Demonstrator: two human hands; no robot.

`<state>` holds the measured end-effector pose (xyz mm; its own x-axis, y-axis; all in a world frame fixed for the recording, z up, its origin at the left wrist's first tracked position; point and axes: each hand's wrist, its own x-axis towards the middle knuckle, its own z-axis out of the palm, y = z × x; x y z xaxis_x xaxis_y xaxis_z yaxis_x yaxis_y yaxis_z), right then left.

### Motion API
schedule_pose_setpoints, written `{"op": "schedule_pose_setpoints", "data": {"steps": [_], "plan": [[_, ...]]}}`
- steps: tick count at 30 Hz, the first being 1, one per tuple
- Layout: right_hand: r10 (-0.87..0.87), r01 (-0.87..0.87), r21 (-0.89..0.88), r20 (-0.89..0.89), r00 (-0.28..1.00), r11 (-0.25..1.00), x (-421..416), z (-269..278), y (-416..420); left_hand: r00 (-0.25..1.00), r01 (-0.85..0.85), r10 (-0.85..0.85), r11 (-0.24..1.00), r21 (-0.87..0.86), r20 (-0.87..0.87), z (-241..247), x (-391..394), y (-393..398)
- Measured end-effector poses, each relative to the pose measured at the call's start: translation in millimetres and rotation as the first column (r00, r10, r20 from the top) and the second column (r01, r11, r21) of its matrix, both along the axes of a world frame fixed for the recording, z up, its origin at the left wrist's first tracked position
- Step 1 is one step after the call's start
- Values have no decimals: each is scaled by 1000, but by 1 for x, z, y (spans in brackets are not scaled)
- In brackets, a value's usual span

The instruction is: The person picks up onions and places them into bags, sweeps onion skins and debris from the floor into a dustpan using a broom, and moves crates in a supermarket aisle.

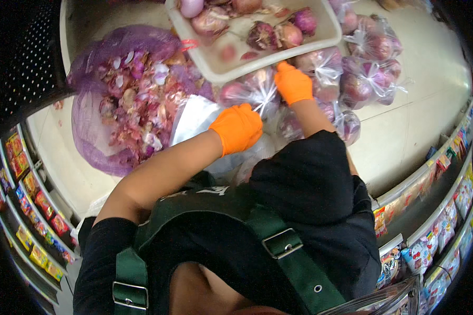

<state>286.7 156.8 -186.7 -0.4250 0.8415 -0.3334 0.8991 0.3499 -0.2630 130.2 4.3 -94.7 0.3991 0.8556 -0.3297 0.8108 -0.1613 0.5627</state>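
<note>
Both hands wear orange gloves. My left hand (238,130) is closed at the gathered plastic of a clear bag of red onions (256,90), and white twisted plastic runs towards its fingers. On the other side of the same bag, my right hand (293,83) is clenched at its edge, close under the tub's front rim. What lies inside the right fist is hidden. The bag rests on the floor against a white plastic tub (216,76) holding loose red onions (262,35). Flat clear plastic (195,118) lies beyond my left wrist.
A purple mesh sack (90,130) filled with onion skins (134,102) spreads out at left. Several tied bags of onions (368,80) crowd the right side on the tiled floor (421,98). Shelves of packaged goods (35,193) stand at left, with more shelves (425,189) at right.
</note>
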Motion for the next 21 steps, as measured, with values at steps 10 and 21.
{"op": "schedule_pose_setpoints", "data": {"steps": [10, 21], "plan": [[380, -184, 650, -173, 909, 737, 57, 125, -28, 894, 373, -363, 928, 15, 264, 80, -2, 15], [221, -79, 806, -65, 973, 586, 76, 215, 72, 911, -413, 409, 899, 143, 58, -5, -143, -80]]}}
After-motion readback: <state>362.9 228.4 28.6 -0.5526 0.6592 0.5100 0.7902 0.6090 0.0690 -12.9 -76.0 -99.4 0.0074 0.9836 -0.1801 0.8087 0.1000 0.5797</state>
